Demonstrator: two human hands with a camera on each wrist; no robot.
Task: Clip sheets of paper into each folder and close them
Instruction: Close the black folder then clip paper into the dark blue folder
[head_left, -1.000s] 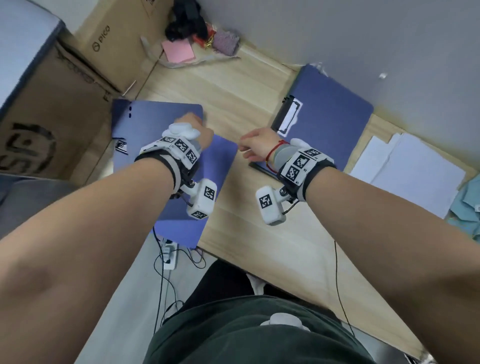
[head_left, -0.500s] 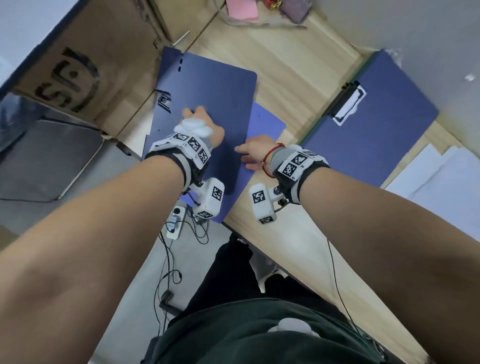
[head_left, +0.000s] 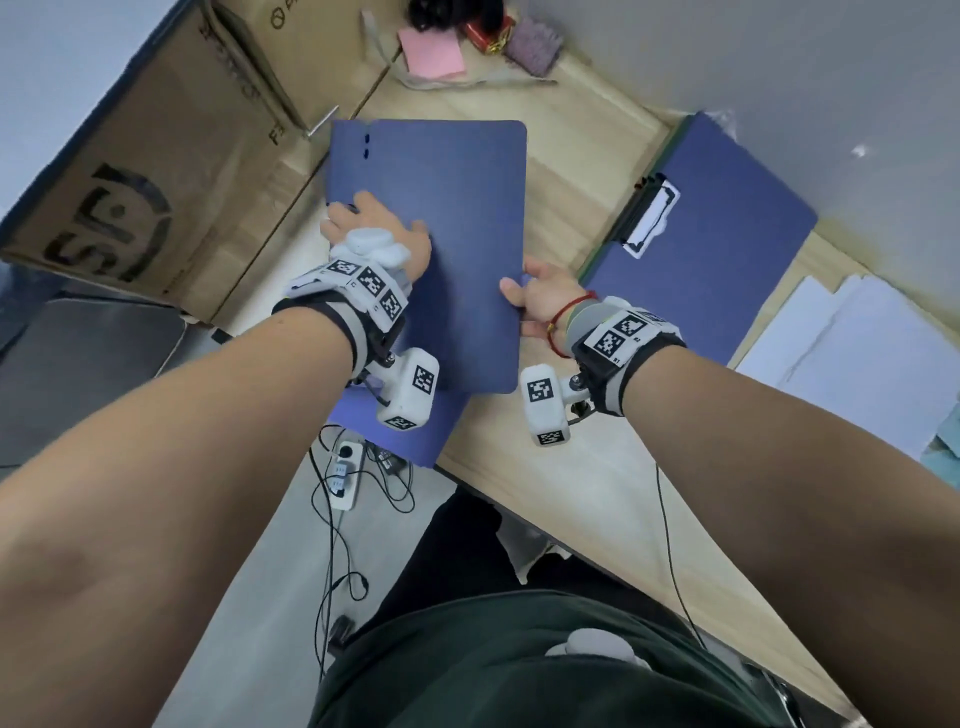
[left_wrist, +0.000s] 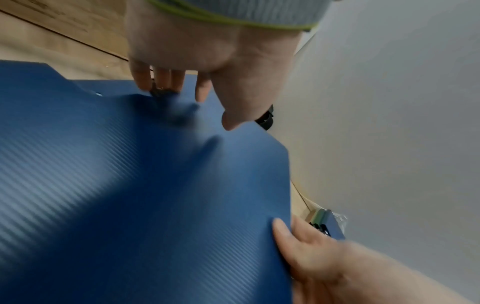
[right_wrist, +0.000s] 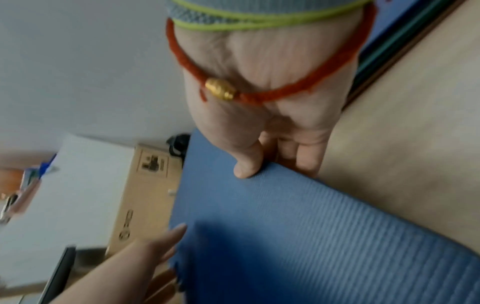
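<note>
Since half a second ago the near folder (head_left: 452, 249) has swung round and slid further onto the desk (head_left: 571, 493), so its long edges now run nearly straight away from the person, with a second blue cover (head_left: 415, 431) sticking out from under it over the desk edge. Its cover is down, so this one looks closed, though whether paper sits inside cannot be seen. The left hand (head_left: 382, 236) lies on top near the spine side, fingers spread and fairly straight, pressing rather than gripping. The right hand (head_left: 545, 299) holds the folder's right edge, thumb (right_wrist: 246, 164) on top and fingers curled underneath. Further right, the other folder (head_left: 727, 249) lies open against the wall with its clip (head_left: 649, 218) showing and no sheet under it, and the stack of paper (head_left: 857, 358) waits beside it. By my reading at least that folder is left to fill and shut.
</note>
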